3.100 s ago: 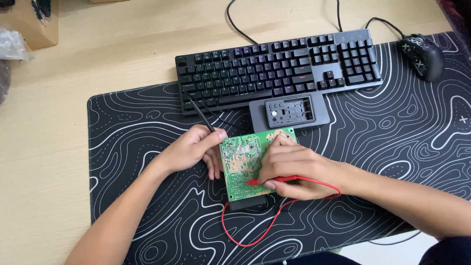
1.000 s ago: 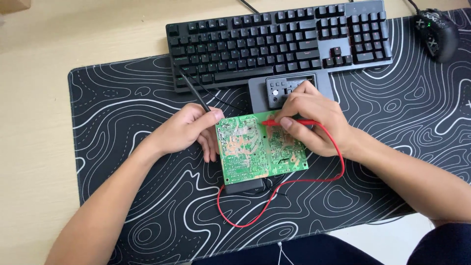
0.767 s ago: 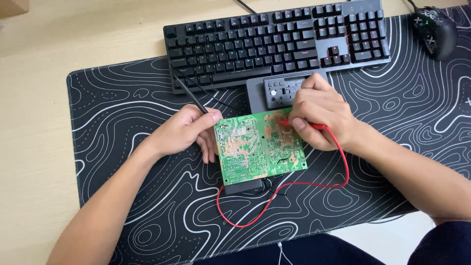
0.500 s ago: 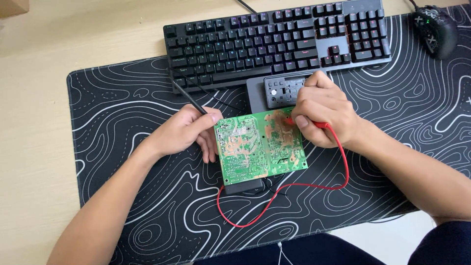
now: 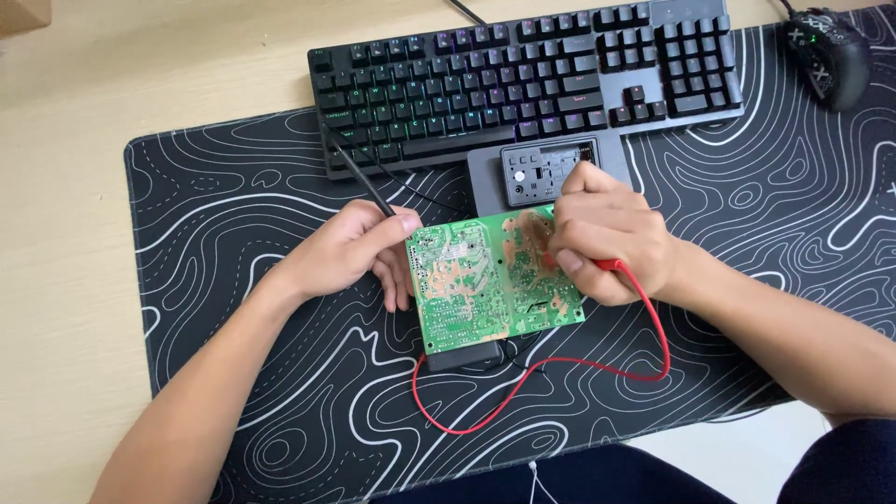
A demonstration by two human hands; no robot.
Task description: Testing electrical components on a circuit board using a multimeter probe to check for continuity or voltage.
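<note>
Head view: a green circuit board (image 5: 495, 280) lies solder side up near the middle of a black desk mat (image 5: 224, 224) patterned with white contour lines, tilted a little so that its long axis runs roughly from nine o'clock to three o'clock, the right end swung slightly towards two; its lower left corner rests over a dark block (image 5: 464, 356) at about six o'clock from the board's centre.

The left hand (image 5: 350, 254) sits at nine o'clock of the board, fingers curled and closed round a black probe (image 5: 359, 177), thumb touching the board's left edge; the probe's shaft points away towards eleven o'clock, and whether its tip meets the board cannot be told.

The right hand (image 5: 611, 245) covers the board's right end at three o'clock, closed in a pinch on a red probe (image 5: 611, 266), whose tip is hidden under the fingers; a red lead (image 5: 551, 369) loops from it down to six o'clock and back under the board.

Judged from this, the step in hand is probing points on the board with both leads; the next move calls for steady, small shifts of one tip while the other stays planted, without sliding the board.

A grey meter (image 5: 541, 173) lies just beyond the board at twelve o'clock, touching a black keyboard (image 5: 523, 79); a black mouse (image 5: 831, 56) sits at two o'clock, well apart.
</note>
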